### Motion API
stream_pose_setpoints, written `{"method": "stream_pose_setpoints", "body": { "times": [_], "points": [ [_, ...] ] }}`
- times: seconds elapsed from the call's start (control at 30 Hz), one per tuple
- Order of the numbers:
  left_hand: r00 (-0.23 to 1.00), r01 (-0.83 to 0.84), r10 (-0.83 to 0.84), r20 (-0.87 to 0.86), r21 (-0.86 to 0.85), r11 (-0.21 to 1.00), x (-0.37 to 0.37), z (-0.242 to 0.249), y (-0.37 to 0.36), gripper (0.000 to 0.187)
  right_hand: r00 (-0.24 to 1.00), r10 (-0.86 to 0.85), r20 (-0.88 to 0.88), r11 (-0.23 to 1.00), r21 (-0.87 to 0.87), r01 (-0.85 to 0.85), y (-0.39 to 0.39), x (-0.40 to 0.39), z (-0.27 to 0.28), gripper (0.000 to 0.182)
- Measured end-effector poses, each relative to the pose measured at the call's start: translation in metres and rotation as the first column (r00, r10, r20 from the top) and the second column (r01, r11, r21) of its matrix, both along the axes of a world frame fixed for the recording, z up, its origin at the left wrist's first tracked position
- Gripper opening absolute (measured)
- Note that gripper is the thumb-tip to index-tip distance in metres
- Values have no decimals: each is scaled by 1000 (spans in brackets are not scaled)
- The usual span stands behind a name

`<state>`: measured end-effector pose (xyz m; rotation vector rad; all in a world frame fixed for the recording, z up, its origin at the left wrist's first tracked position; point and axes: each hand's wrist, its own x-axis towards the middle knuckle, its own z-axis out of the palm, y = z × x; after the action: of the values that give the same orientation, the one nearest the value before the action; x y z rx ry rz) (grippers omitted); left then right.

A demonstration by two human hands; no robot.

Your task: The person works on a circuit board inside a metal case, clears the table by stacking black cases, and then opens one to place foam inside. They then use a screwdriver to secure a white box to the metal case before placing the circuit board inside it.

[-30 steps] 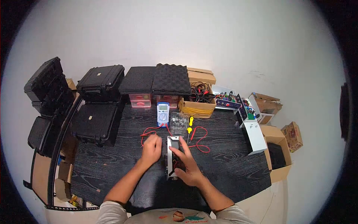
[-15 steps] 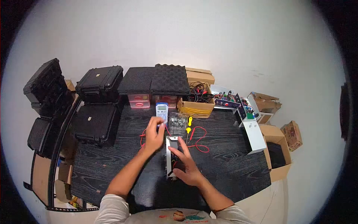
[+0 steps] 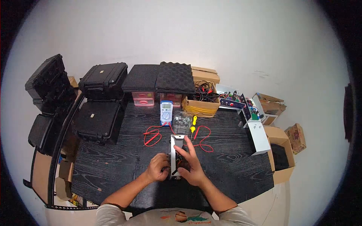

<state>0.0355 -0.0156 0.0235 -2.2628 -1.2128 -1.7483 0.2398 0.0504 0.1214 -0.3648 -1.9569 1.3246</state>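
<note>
A narrow open-topped metal enclosure [image 3: 173, 154] with a white rim and some wires inside stands near the front middle of the table. My right hand [image 3: 193, 169] holds it from the right, fingers stretched along it and the thumb near its close end. On the left side, my left hand [image 3: 158, 167] has its fingers curled against the enclosure; what they grip there is hidden. Beyond lies a blue-and-white multimeter [image 3: 166, 114] with red test leads [image 3: 152, 137]. Beside it are a clear plastic parts box [image 3: 182, 122] and a yellow-handled screwdriver [image 3: 193, 129].
Black hard cases [image 3: 98, 120] are stacked at the left. Foam sheets [image 3: 175, 77] lie over pink-fronted drawers [image 3: 143, 98] at the back. A cardboard box of cables [image 3: 201, 107] and an opened white chassis with circuit boards [image 3: 258, 137] occupy the back right of the dark table [image 3: 230, 162].
My left hand has moved from beside the multimeter back toward me, to the left side of the enclosure. My right hand stays on the enclosure.
</note>
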Motion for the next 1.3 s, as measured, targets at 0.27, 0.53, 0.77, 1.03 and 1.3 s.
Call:
{"method": "stream_pose_setpoints", "body": {
  "times": [0.27,0.53,0.77,1.03,1.3],
  "points": [
    [985,-26,49,162,-143,989,11,-7,-2,26,1000,-10,-6,999,42,11,4,-1,0,69],
    [999,-10,2,-48,-167,986,1,10,-4,15,999,1,37,999,-37,0,2,1,3,69],
    [994,-44,60,88,-173,984,9,2,-2,14,1000,-2,12,1000,-2,2,2,1,2,69],
    [1000,-6,4,-12,-151,988,1,0,-1,14,999,-26,24,999,36,25,1,0,5,73],
    [996,-26,37,84,-130,991,6,5,0,13,999,-28,39,1000,8,28,0,0,6,71]
  ]
}}
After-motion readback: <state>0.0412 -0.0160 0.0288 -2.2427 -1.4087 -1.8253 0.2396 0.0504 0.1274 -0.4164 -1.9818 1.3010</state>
